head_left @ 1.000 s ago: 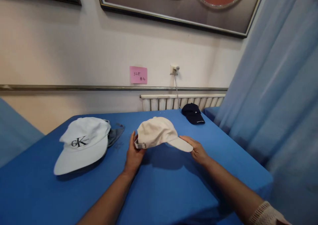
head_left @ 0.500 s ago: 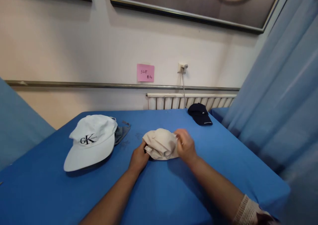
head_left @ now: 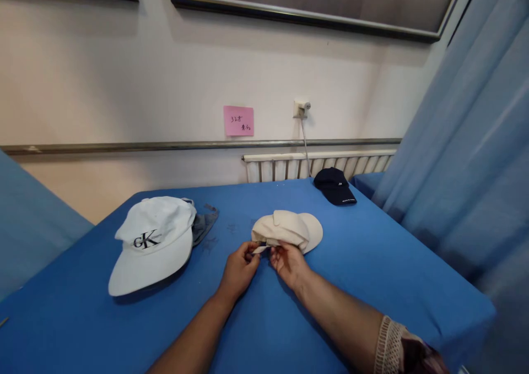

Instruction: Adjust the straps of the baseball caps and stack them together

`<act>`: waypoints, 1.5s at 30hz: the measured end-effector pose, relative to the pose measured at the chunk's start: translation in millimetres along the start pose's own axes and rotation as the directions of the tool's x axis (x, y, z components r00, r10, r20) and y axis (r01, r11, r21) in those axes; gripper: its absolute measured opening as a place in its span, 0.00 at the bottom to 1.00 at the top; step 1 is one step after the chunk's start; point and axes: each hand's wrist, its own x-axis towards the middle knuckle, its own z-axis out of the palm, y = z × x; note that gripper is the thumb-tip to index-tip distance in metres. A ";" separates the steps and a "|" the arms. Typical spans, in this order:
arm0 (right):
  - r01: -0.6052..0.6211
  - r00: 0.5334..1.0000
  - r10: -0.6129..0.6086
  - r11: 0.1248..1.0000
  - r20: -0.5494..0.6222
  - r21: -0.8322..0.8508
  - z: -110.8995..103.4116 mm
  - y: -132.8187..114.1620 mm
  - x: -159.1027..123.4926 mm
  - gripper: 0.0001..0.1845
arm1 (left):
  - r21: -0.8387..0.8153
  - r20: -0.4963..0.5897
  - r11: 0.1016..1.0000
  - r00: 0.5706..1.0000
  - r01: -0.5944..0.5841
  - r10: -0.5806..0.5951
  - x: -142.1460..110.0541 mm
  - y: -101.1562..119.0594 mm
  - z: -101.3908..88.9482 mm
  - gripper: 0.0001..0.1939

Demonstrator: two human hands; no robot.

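Observation:
A beige baseball cap [head_left: 285, 228] rests on the blue-covered table, its brim pointing right and its back strap toward me. My left hand [head_left: 242, 266] pinches the strap end at the cap's near left edge. Close beside it, my right hand [head_left: 289, 264] grips the cap's near rim, fingers partly tucked under the fabric. To the left lies a white cap [head_left: 155, 236] with dark letters on its front. A dark grey cap [head_left: 203, 225] shows partly from beneath it. At the far right sits a navy cap [head_left: 334, 187].
The blue tablecloth [head_left: 264, 330] covers the table up to the wall. Behind it are a radiator [head_left: 281, 169], a metal rail [head_left: 177, 145], a socket with a plugged cord [head_left: 301, 109] and a pink note [head_left: 238, 121]. Blue curtains [head_left: 467, 142] hang on the right.
The beige cap has turned so its brim now shows at the right. My right hand has moved from the cap's right side to its near edge, close to my left hand.

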 end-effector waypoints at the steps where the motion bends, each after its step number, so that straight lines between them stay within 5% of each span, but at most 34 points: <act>1: 0.025 1.000 -0.024 0.999 -0.020 0.023 -1.9 -3.5 1.5 0.06 | 0.015 0.003 1.000 1.000 -0.011 0.011 0.4 1.2 0.2 0.12; 5: 0.104 0.994 -0.101 0.993 0.049 -0.053 -6.0 -8.7 -4.2 0.15 | 0.121 -0.047 0.981 0.986 -0.153 0.160 0.0 7.0 -4.1 0.12; 10: 0.147 0.955 -0.109 0.982 0.276 -0.120 -0.9 -5.6 -24.5 0.19 | 0.331 -0.135 0.845 0.865 -0.420 0.483 -9.8 19.6 -11.6 0.14; 13: 0.206 0.936 -0.136 0.959 0.323 -0.194 -0.3 -3.4 -28.2 0.17 | 0.369 -0.068 0.785 0.827 -0.498 0.558 -14.2 24.7 -11.3 0.12; 20: 0.352 0.934 -0.285 0.831 0.215 -0.430 -7.4 1.7 -16.2 0.24 | 0.342 0.105 0.797 0.863 -0.498 0.494 -10.6 22.5 -4.1 0.11; 29: 0.350 0.933 -0.254 0.804 0.255 -0.481 -11.3 7.5 -9.7 0.31 | 0.282 0.062 0.880 0.922 -0.383 0.382 -11.5 15.2 1.0 0.08; 35: 0.397 0.917 -0.270 0.702 0.294 -0.591 -14.7 9.3 -7.5 0.30 | 0.238 0.110 0.900 0.931 -0.364 0.348 -8.2 19.2 -1.4 0.04; 40: 0.262 0.951 -0.150 0.854 0.271 -0.449 -13.1 8.4 -10.4 0.27 | 0.088 0.147 0.934 0.932 -0.346 0.331 -8.1 23.8 -5.2 0.06; 45: 0.205 0.963 -0.119 0.908 0.243 -0.366 -10.1 6.7 -15.0 0.25 | -0.205 0.158 0.969 0.972 -0.138 0.172 -4.2 18.6 -4.2 0.10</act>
